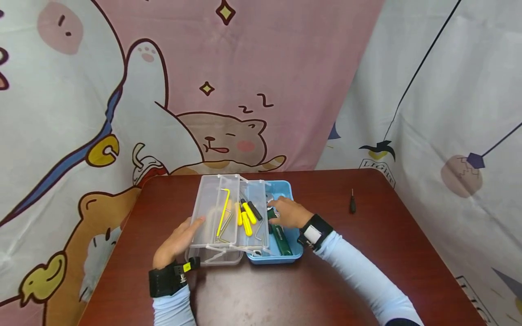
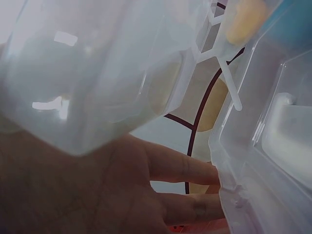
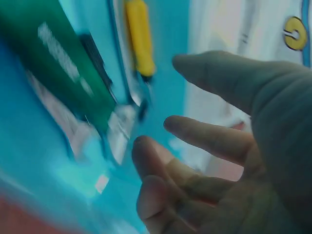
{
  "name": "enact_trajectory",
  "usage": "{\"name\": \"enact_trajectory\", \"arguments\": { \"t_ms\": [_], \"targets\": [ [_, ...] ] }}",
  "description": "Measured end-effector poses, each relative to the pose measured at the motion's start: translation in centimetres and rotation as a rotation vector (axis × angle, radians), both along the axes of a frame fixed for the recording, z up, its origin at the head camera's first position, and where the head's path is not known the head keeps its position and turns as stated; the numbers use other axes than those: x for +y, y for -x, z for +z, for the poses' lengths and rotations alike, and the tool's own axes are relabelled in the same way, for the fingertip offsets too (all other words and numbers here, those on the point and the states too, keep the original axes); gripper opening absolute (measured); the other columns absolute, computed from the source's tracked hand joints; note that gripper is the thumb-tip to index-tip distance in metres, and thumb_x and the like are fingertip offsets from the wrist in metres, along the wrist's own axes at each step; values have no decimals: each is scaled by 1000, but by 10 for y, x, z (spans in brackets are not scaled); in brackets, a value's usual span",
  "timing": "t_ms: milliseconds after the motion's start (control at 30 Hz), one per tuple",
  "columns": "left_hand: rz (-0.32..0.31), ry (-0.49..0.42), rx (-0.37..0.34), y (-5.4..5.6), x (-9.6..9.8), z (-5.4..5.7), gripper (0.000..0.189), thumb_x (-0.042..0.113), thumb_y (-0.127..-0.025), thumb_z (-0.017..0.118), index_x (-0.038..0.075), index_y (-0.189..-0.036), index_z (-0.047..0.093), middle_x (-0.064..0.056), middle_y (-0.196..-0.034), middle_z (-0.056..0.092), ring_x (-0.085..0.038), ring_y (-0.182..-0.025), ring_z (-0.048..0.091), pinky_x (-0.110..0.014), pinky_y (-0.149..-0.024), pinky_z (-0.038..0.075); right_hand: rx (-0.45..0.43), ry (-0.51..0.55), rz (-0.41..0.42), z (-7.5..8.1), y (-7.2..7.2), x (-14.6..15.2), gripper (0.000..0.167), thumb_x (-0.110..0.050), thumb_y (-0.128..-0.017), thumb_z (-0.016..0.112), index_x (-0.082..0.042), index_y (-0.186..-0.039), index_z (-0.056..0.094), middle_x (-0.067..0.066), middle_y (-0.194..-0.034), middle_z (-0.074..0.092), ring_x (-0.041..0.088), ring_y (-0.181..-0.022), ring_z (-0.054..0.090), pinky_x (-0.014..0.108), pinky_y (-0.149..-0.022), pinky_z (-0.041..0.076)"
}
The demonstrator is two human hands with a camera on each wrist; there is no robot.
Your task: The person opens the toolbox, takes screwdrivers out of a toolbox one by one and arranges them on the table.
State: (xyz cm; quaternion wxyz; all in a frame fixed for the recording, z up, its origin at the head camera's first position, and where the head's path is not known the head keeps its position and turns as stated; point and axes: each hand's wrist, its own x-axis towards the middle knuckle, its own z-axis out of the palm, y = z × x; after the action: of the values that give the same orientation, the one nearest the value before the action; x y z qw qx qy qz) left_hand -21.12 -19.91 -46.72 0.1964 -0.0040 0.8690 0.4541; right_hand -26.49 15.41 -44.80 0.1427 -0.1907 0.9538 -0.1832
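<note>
A toolbox stands open on the table, with a blue base [image 1: 272,260] and clear fold-out trays [image 1: 208,199] raised over its clear lid [image 1: 230,259]. In the trays lie a yellow hex key [image 1: 224,213], several smaller hex keys and yellow-handled screwdrivers [image 1: 246,224]. My left hand [image 1: 178,240] touches the trays' left side, thumb along the edge; in the left wrist view its straight fingers [image 2: 183,163] reach to a clear plastic rim. Above the blue base hovers my right hand [image 1: 291,213], fingers spread and holding nothing, near a green-handled tool [image 3: 63,58].
A small dark-handled screwdriver [image 1: 352,203] lies by itself on the right of the brown table [image 1: 326,290]. Behind the table hangs a printed cloth [image 1: 293,90]. White hinge arms [image 1: 218,257] link the trays at the front.
</note>
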Motion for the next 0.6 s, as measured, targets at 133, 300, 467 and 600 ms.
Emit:
{"name": "enact_trajectory", "arguments": {
  "t_ms": [133, 300, 467, 600],
  "targets": [
    [-3, -6, 1, 0, 0, -3, 81, 60, -110, 36, -3, -160, 27, -30, -151, 49, -40, -123, 58, -62, -101, 54, -97, 0, 35, -18, 7, -16, 65, -34, -93, 82, -12, -150, 58, 10, -143, 68, 24, -117, 65, 49, -104, 56],
    [-1, -15, -3, -2, 1, -4, 81, 60, -110, 36, -2, -161, 27, -29, -151, 49, -40, -123, 57, -63, -102, 53, -63, -69, -36, -35, 12, -27, 59, -39, -88, 84, -15, -138, 64, 10, -126, 75, 22, -100, 66, 47, -88, 58],
    [-11, -7, -14, -1, 2, -4, 85, 64, -109, 35, 0, -163, 23, -28, -156, 43, -42, -130, 51, -67, -108, 46, -32, -95, -105, -43, 13, -31, 40, -31, -88, 83, -16, -124, 72, 10, -110, 74, 24, -89, 63, 47, -80, 58],
    [-9, 3, -12, 1, 0, -2, 84, 62, -110, 35, -2, -163, 22, -30, -157, 42, -44, -131, 51, -69, -109, 46, 17, -124, -105, -50, 14, -34, 27, -28, -95, 72, -16, -119, 75, 13, -111, 72, 26, -92, 61, 46, -78, 56]
  ]
}}
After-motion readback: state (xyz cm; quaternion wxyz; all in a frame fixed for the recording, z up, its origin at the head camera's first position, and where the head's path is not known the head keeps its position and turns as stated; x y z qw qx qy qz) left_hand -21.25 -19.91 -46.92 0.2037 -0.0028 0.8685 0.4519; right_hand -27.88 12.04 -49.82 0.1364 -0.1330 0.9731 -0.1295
